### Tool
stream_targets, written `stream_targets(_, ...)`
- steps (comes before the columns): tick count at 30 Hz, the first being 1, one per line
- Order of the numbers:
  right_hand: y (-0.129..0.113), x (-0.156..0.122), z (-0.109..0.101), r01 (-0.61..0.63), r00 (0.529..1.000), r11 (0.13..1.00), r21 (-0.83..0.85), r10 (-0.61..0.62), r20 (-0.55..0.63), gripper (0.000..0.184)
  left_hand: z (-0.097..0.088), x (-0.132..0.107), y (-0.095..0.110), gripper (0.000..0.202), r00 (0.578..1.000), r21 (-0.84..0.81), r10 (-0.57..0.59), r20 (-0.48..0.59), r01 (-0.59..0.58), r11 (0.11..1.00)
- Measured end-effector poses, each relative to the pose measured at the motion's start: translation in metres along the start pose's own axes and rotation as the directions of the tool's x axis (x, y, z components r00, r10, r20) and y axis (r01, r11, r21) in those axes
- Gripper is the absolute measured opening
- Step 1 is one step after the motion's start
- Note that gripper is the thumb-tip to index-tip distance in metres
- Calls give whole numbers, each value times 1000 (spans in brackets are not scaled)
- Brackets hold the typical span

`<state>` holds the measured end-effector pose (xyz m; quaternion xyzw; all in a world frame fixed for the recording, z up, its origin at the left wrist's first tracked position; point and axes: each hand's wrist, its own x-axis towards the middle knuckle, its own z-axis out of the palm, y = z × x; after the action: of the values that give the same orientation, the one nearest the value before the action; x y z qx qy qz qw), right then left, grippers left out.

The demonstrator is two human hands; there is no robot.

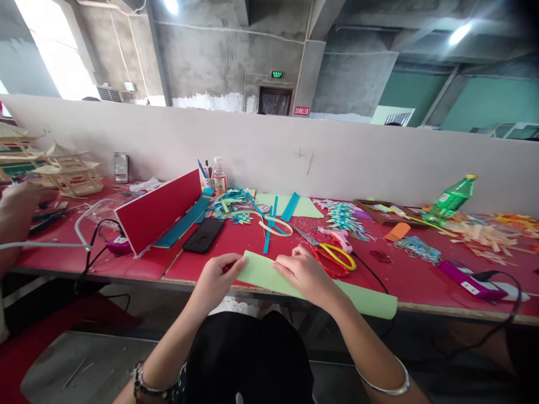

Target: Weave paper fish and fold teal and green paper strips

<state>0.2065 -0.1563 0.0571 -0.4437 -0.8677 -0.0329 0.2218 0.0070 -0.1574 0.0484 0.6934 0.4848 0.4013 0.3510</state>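
Note:
A long sheet of light green paper [370,299], folded over lengthwise, lies along the table's front edge. My left hand [218,278] pinches its left end between thumb and fingers. Farther right, my right hand [304,275] presses the paper with bent fingers, covering part of the fold. Just beyond that hand rest scissors [337,258] with red and yellow handles and a pink glue gun [337,238]. A pale paper strip [280,231] curls near several blue strips [290,207] in front of me.
A black phone [204,235] lies left of centre, beside an upright red board [162,210]. A green bottle [452,199] and a purple power strip [471,280] are at the right. Another person's hand [23,205] is near stick-built model pavilions [69,171] at far left.

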Motion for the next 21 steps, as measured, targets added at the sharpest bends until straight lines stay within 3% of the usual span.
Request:
stream_targets(8,-1,19,4,22,999,999,24,-20,-45,31,-4,6,-11,35,988,78,37,-150,-26,997)
stream_targets(17,2,38,17,66,996,994,92,-60,-66,29,-15,14,-22,36,982,87,27,-186,-11,996)
stream_targets(21,3,48,21,89,993,992,87,-82,-80,29,-22,15,-26,36,966,84,23,-257,-1,996)
